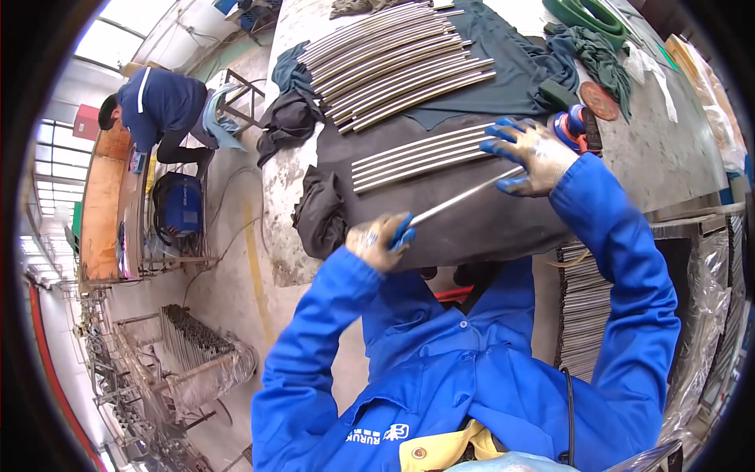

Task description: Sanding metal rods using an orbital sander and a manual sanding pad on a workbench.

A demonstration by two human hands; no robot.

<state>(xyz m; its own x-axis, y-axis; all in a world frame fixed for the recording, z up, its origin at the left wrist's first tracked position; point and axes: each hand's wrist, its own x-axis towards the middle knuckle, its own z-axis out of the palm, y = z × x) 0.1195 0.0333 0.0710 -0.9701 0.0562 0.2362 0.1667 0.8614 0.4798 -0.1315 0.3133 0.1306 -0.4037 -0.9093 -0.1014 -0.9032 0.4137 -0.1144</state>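
Observation:
My left hand (381,242), in a grey work glove with blue fingertips, is closed round one end of a shiny metal rod (464,197). The rod slants up to the right over the dark cloth (472,234). At its other end my right hand (535,160), gloved alike, has its fingers spread; the rod runs between thumb and fingers, and I cannot tell whether it touches the palm. Just beyond lies a short row of several similar rods (417,160). Farther off, a larger batch of rods (393,63) rests on dark green cloth (487,47).
Beside my right hand stand blue and red round items (572,124) and a brown disc (599,101) on the table (668,161). Crumpled dark cloth (321,212) lies at the left. Stacked rods (583,315) stand below right. Another person (169,106) bends over a bench at far left.

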